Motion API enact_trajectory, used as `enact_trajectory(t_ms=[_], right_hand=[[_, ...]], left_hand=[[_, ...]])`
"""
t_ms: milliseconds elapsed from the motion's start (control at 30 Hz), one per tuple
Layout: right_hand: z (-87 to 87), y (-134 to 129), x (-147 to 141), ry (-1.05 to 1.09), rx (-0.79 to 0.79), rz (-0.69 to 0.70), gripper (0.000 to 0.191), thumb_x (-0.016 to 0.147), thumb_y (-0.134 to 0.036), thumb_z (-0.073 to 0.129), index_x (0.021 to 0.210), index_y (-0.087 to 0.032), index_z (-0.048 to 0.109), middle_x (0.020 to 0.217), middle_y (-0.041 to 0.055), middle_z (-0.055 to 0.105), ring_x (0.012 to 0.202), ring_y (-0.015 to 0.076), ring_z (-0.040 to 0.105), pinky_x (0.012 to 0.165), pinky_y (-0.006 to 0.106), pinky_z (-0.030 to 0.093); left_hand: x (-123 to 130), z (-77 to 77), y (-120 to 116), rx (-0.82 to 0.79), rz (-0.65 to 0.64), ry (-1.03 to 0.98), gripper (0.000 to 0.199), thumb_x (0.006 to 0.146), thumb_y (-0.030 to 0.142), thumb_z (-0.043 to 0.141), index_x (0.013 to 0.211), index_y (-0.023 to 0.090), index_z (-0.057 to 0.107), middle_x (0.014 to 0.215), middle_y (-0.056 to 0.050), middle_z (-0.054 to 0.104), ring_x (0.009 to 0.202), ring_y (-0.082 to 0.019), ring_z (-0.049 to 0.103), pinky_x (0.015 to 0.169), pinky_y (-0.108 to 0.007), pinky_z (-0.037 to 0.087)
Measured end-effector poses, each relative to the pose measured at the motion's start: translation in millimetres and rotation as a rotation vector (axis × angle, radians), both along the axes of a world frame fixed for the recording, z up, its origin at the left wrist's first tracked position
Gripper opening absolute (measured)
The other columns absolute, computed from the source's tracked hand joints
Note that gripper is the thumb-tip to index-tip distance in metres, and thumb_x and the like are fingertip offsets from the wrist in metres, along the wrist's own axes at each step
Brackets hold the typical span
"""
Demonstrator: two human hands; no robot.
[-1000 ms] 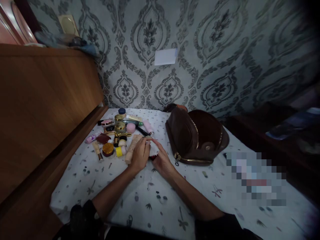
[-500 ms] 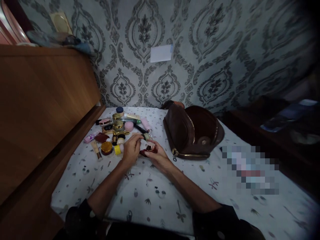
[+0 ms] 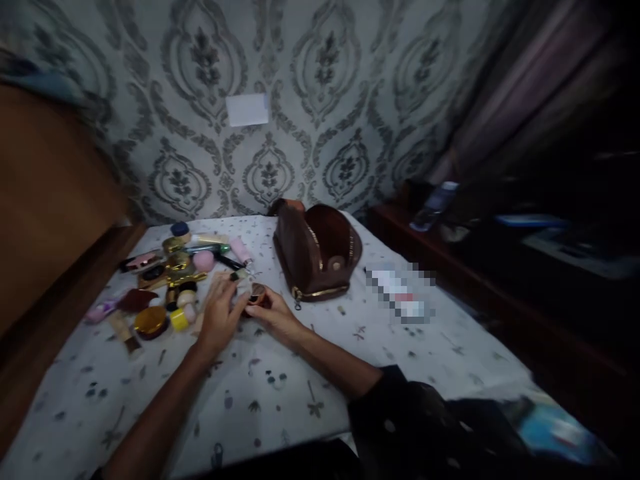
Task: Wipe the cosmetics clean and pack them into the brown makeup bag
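Note:
Above the near middle of the patterned sheet, my two hands meet. My right hand (image 3: 275,313) is closed around a small shiny reddish-brown container (image 3: 257,295), whose exact kind is unclear. My left hand (image 3: 219,310) has its fingers bent against the container's left side, with a whitish, thin-looking piece (image 3: 243,287) at the fingertips. Blur hides what that piece is. Just left of my left hand lie a yellow-capped item (image 3: 179,319) and an amber round jar (image 3: 151,323). A brown handbag (image 3: 300,257) stands unzipped beyond my right hand.
Several cosmetics crowd the left side, among them a pink jar (image 3: 203,261), a pink tube (image 3: 240,250) and a blue-lidded jar (image 3: 181,231). A pixelated object (image 3: 400,293) lies right of the bag. Wooden furniture (image 3: 55,193) borders the left; a bottle (image 3: 434,205) lies far right.
My view has swung to the right, so everything appears further left. My hands stay together around the reddish-brown container, which is tilted a little differently. The bag and cosmetics stay put.

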State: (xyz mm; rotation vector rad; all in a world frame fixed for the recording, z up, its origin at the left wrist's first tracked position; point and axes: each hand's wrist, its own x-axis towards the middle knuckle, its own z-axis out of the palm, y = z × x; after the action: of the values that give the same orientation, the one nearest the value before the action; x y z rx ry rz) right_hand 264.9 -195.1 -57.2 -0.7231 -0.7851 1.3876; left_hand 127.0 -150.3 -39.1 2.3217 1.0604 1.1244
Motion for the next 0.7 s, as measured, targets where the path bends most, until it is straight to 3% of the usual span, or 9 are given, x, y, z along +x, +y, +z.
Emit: enact_trajectory(t_ms=[100, 200, 267, 400, 467, 567, 700], right_hand=[[-3.2, -2.0, 3.4, 0.097, -0.059, 0.053, 0.057, 0.051, -0.034, 0.092, 0.097, -0.023, 0.061, 0.089, -0.0043, 0.066, 0.079, 0.0128, 0.063, 0.070, 0.025, 0.052], [-7.0, -0.6, 6.3, 0.159, -0.084, 0.063, 0.070, 0.046, -0.034, 0.095, 0.102, -0.025, 0.055, 0.091, -0.0057, 0.067, 0.076, 0.0131, 0.066, 0.065, 0.026, 0.055], [-8.8, 0.5, 8.5, 0.150, -0.095, 0.067, 0.068, 0.044, -0.036, 0.096, 0.095, -0.024, 0.051, 0.086, -0.0063, 0.068, 0.070, 0.0129, 0.066, 0.059, 0.025, 0.055], [-8.7, 1.6, 14.3, 0.153, -0.092, 0.095, 0.066, 0.045, -0.038, 0.096, 0.087, -0.023, 0.047, 0.081, -0.0060, 0.069, 0.062, 0.0114, 0.066, 0.054, 0.022, 0.054], [-6.8, 1.2, 17.0, 0.173, -0.094, 0.117, 0.063, 0.047, -0.039, 0.095, 0.085, -0.022, 0.048, 0.077, -0.0067, 0.070, 0.057, 0.0100, 0.065, 0.049, 0.019, 0.052], [-2.4, -1.1, 19.2, 0.179, -0.120, 0.180, 0.059, 0.054, -0.045, 0.092, 0.093, -0.023, 0.053, 0.076, -0.0051, 0.072, 0.051, 0.0109, 0.065, 0.041, 0.016, 0.045], [2.7, -3.5, 19.9, 0.169, -0.124, 0.253, 0.058, 0.070, -0.060, 0.077, 0.111, -0.024, 0.058, 0.096, 0.0019, 0.075, 0.066, 0.0167, 0.072, 0.041, 0.018, 0.046]], left_hand=[[2.1, -4.1, -0.3, -0.002, 0.000, 0.046, 0.034, 0.097, 0.046, 0.039, 0.102, 0.020, 0.060, 0.113, -0.011, 0.063, 0.116, -0.029, 0.054, 0.105, -0.048, 0.041], [2.2, -6.9, 0.2, -0.004, 0.016, 0.069, 0.036, 0.097, 0.049, 0.036, 0.082, 0.022, 0.055, 0.091, -0.007, 0.062, 0.097, -0.028, 0.059, 0.093, -0.044, 0.047], [2.0, -9.2, 0.6, 0.000, 0.023, 0.061, 0.036, 0.096, 0.049, 0.035, 0.079, 0.023, 0.054, 0.084, -0.006, 0.060, 0.091, -0.027, 0.058, 0.089, -0.042, 0.048], [2.5, -10.4, 1.1, 0.005, -0.003, -0.001, 0.036, 0.098, 0.046, 0.034, 0.090, 0.021, 0.059, 0.095, -0.008, 0.064, 0.104, -0.027, 0.057, 0.094, -0.042, 0.045], [3.0, -7.2, 1.2, -0.029, -0.017, -0.010, 0.037, 0.099, 0.043, 0.031, 0.083, 0.021, 0.057, 0.086, -0.005, 0.062, 0.091, -0.024, 0.058, 0.085, -0.038, 0.047], [3.5, -0.6, 0.9, -0.052, 0.010, -0.023, 0.040, 0.099, 0.039, 0.030, 0.069, 0.022, 0.049, 0.072, -0.002, 0.054, 0.072, -0.020, 0.053, 0.069, -0.033, 0.045], [4.1, 2.1, 0.9, -0.091, -0.003, -0.064, 0.038, 0.098, 0.035, 0.032, 0.072, 0.021, 0.055, 0.074, -0.003, 0.061, 0.078, -0.020, 0.058, 0.077, -0.034, 0.048]])
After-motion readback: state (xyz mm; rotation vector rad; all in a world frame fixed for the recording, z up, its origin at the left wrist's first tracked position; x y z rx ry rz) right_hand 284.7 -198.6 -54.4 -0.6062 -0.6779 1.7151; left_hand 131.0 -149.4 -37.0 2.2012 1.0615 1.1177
